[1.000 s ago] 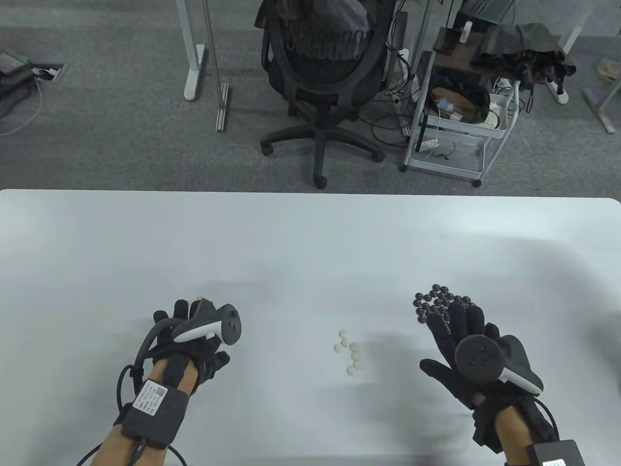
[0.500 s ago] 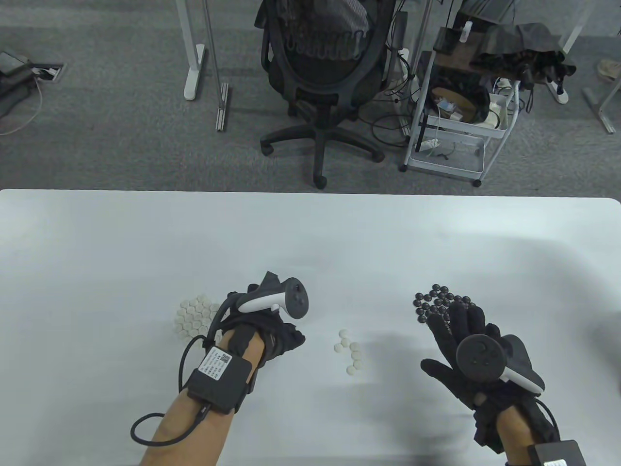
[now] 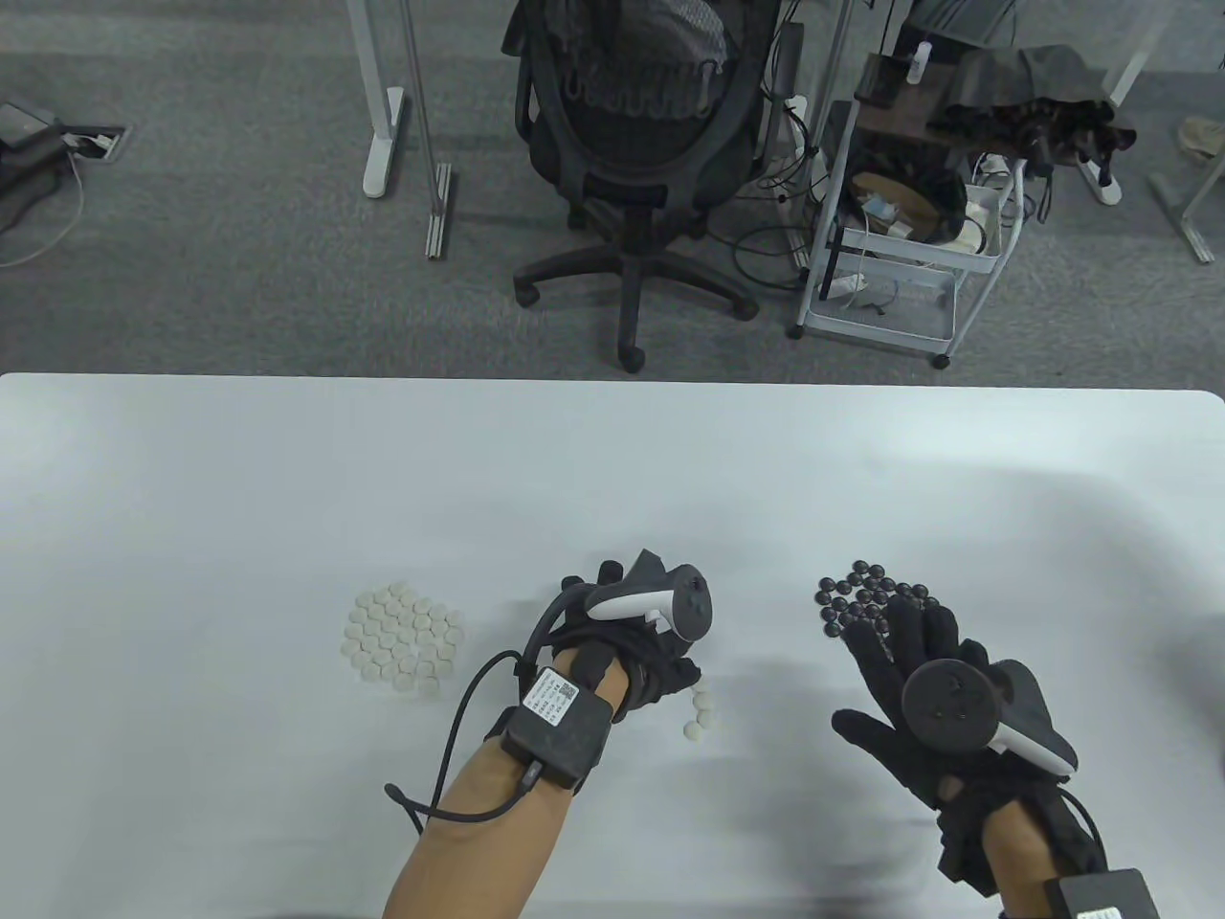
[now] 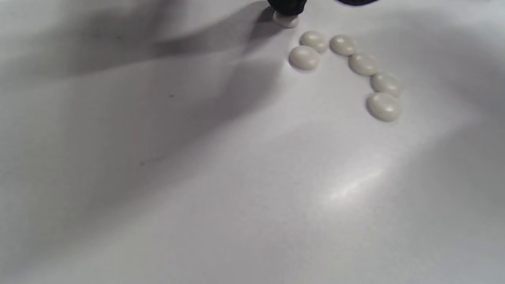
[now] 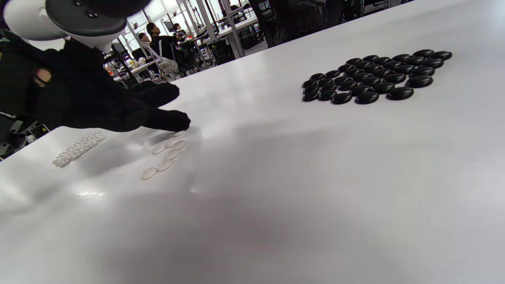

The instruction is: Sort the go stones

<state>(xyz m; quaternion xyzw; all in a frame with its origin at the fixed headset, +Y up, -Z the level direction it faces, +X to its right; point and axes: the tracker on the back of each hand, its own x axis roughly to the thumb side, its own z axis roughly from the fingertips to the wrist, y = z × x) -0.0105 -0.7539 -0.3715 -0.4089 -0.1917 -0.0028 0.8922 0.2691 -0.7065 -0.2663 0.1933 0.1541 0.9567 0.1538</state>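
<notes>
Smooth, rounded loose white Go stones (image 4: 347,69) lie mid-table on the glossy white table (image 3: 612,459). A left hand (image 3: 632,651) fingertip (image 4: 286,6) presses the end stone; whether it pinches is unclear. Right of them, the flat right hand (image 3: 919,670) covers the black stones (image 5: 375,77)' near edge.

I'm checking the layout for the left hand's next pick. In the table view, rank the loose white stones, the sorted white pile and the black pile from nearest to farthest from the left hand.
1. Loose white stones: right at the left hand.
2. Sorted white pile: on its left.
3. Black pile: far right, partly under the right hand.
</notes>
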